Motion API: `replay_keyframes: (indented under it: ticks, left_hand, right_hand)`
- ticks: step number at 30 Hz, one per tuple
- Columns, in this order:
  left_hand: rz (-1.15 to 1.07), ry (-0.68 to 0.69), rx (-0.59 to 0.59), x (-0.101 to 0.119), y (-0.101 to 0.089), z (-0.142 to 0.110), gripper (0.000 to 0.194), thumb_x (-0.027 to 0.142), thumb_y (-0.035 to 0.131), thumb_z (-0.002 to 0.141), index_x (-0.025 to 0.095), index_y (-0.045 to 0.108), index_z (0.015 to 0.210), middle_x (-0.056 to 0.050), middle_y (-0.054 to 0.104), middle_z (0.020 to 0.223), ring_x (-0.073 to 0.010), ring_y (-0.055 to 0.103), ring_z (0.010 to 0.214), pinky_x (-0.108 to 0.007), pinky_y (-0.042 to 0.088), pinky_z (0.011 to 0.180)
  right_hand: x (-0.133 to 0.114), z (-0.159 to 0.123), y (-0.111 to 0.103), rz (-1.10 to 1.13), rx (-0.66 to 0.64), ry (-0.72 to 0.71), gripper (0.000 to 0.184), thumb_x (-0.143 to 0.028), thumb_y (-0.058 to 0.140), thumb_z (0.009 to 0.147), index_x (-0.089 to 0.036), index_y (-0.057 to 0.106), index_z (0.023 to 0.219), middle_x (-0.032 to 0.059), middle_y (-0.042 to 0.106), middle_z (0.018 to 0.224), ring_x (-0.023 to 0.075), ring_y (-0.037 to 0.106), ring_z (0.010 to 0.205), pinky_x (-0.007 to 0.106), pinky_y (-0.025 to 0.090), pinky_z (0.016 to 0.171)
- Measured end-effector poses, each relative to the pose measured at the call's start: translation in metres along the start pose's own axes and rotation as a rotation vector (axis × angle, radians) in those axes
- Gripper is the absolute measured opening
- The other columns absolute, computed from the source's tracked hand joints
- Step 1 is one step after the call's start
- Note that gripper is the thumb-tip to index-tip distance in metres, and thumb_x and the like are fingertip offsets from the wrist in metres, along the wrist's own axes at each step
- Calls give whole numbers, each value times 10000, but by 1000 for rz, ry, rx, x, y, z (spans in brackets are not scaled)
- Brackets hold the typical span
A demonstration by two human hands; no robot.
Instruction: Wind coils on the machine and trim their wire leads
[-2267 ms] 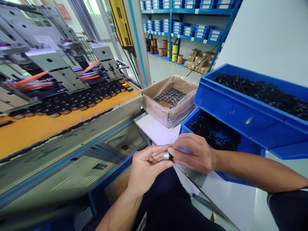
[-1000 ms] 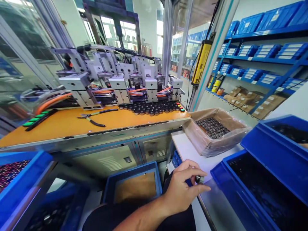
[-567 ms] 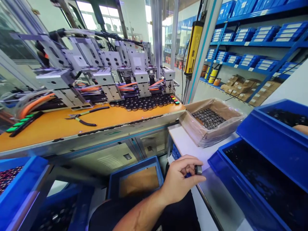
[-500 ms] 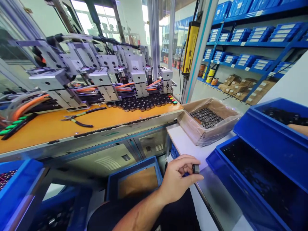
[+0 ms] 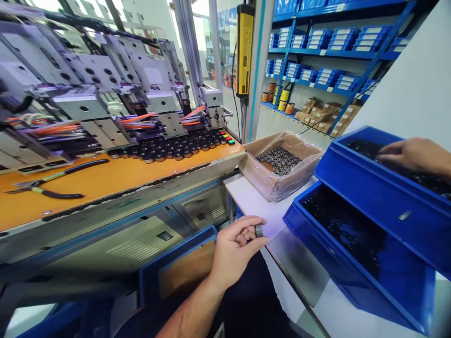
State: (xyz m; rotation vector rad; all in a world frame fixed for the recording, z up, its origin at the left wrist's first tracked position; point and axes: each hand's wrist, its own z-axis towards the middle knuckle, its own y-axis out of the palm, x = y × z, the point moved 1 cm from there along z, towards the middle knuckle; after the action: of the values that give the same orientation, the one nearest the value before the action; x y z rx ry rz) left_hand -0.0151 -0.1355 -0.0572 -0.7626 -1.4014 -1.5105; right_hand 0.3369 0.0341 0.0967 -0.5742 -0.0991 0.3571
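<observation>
My left hand [image 5: 234, 251] is above the front edge of the white table, thumb and fingers closed around a small, dark, ring-like cylinder [image 5: 258, 230]. My right hand [image 5: 417, 155] reaches into the upper blue bin [image 5: 373, 183], which contains small black parts [image 5: 362, 146]. Its fingers are drawn together among those parts. Whatever the fingertips pinch is too small to make out.
Below the upper bin stands another blue bin [image 5: 320, 249] with black rings. An open carton [image 5: 257, 176] of metal parts sits behind. On the orange bench [image 5: 134, 176], pliers [image 5: 52, 180] lie near rows of dark round parts [image 5: 169, 148] under a machine.
My view has turned to the right. My right hand, barely visible at the edge before, now shows inside the upper bin. My left hand still grips the small cylinder.
</observation>
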Motion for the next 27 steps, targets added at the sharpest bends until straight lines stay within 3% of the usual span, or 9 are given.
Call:
replay_keyframes:
  ticks: [2, 3, 5, 8, 10, 12, 17, 27]
  left_hand:
    - [-7, -26, 9, 0, -1, -1, 327, 105, 858, 611, 187, 787, 919, -79, 773, 895, -109, 662, 661, -197, 564, 640]
    - [-2, -35, 5, 0, -1, -1, 331, 107, 857, 618, 189, 786, 930, -79, 779, 907, -116, 682, 673, -197, 575, 654]
    - [10, -37, -22, 0, -1, -2, 323, 115, 850, 642, 197, 786, 947, -78, 788, 943, -132, 718, 709, -199, 593, 691]
    - [30, -25, -80, 1, 1, -3, 311, 114, 830, 678, 220, 784, 967, -64, 795, 966, -147, 751, 760, -195, 605, 732]
    - [55, -22, -112, 2, 4, -4, 321, 99, 823, 685, 232, 783, 975, -52, 799, 962, -150, 762, 782, -181, 606, 742]
    - [75, -19, -138, 3, 9, -6, 337, 83, 822, 679, 234, 782, 978, -47, 801, 961, -155, 768, 799, -176, 607, 756]
    - [79, -3, -130, 2, 21, -5, 338, 55, 830, 634, 190, 782, 940, -69, 797, 919, -200, 775, 772, -219, 630, 736]
    - [154, 69, -106, -2, 26, -6, 431, -10, 817, 599, 240, 788, 948, -19, 800, 867, -182, 773, 755, -196, 623, 739]
  right_hand:
    - [8, 18, -3, -86, -238, -34, 827, -769, 368, 755, -36, 740, 667, 33, 671, 588, 59, 600, 564, 341, 315, 572]
    - [0, 22, -8, -113, -309, -41, 782, -756, 446, 737, -38, 754, 711, 42, 684, 609, 55, 600, 559, 333, 324, 570]
    - [-38, 11, -22, -23, -161, -89, 471, -521, 614, 861, -79, 775, 889, 72, 740, 764, 90, 659, 690, 293, 423, 637]
    - [-126, -44, -30, 333, -133, -309, 69, -197, 692, 864, -140, 727, 846, 75, 733, 831, 124, 677, 768, 254, 533, 714]
    - [-173, -85, -26, 606, -225, -332, 23, -154, 669, 872, -155, 674, 895, 74, 693, 859, 127, 661, 769, 243, 559, 678]
    - [-198, -114, -17, 813, -265, -325, 24, -167, 643, 895, -146, 633, 893, 77, 641, 843, 129, 634, 765, 242, 563, 653]
    - [-196, -132, 2, 1014, -326, -329, 83, -189, 623, 917, -143, 593, 855, 54, 601, 803, 108, 593, 722, 209, 539, 632]
    - [-191, -132, 4, 948, -256, -428, 74, -120, 607, 897, -94, 617, 965, 97, 654, 881, 132, 636, 807, 238, 582, 719]
